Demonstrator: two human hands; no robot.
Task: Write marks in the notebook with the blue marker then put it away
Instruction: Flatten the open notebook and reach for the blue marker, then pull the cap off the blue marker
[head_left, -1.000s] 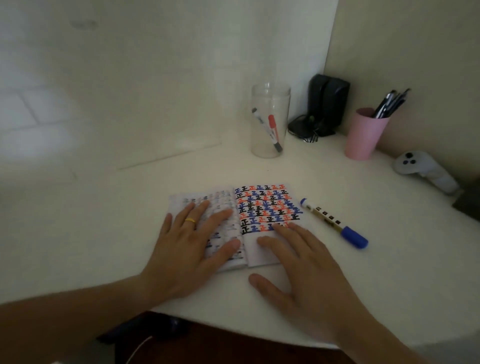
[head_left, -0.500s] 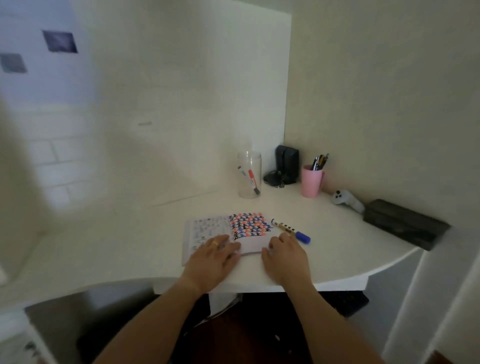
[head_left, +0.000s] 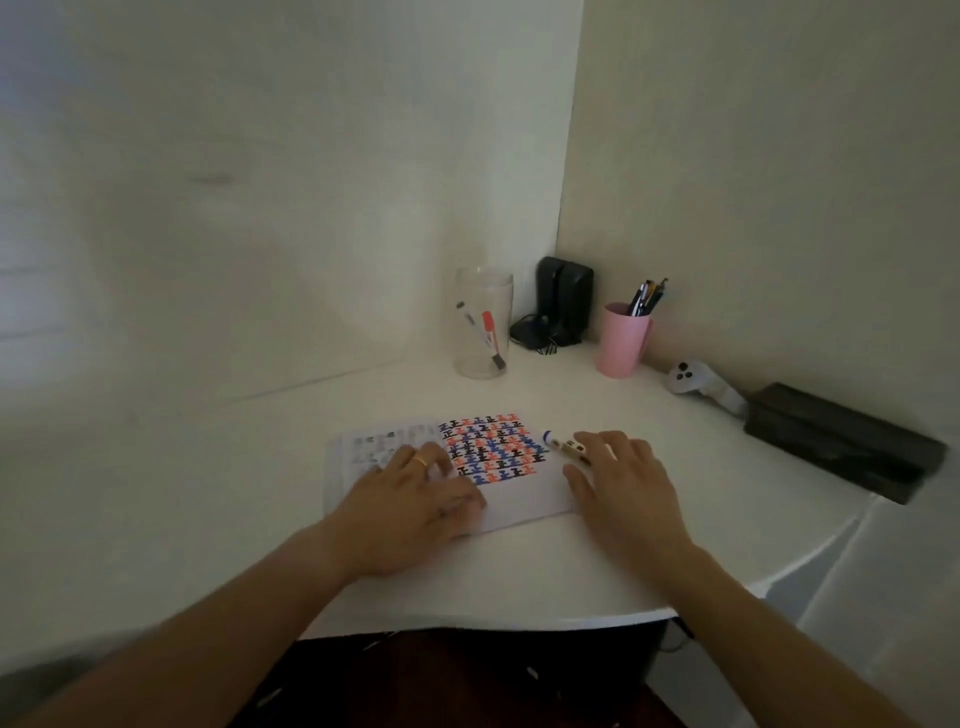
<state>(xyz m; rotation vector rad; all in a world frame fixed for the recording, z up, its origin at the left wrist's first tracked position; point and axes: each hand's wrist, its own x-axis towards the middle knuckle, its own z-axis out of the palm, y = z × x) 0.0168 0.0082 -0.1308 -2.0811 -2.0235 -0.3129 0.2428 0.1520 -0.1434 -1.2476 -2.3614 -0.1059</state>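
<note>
With both hands down on the desk, I note the left hand lies flat, fingers spread, pressing on the open notebook across its centre fold; a gold ring shows on one finger. My right hand rests palm-down just to the right of the notebook, fingers loosely spread and laid over the blue marker. I cannot tell whether the fingers are gripping it or only covering it. The marker lies on the desk beside the right page, its tip end poking out from under my fingertips toward the notebook; its other end is hidden. The right page carries rows of red, blue and black marks on its upper part, lower part blank. Further back: a clear jar holding two markers, a black speaker, a pink cup of pens, a white controller and a dark case along the right wall.
</note>
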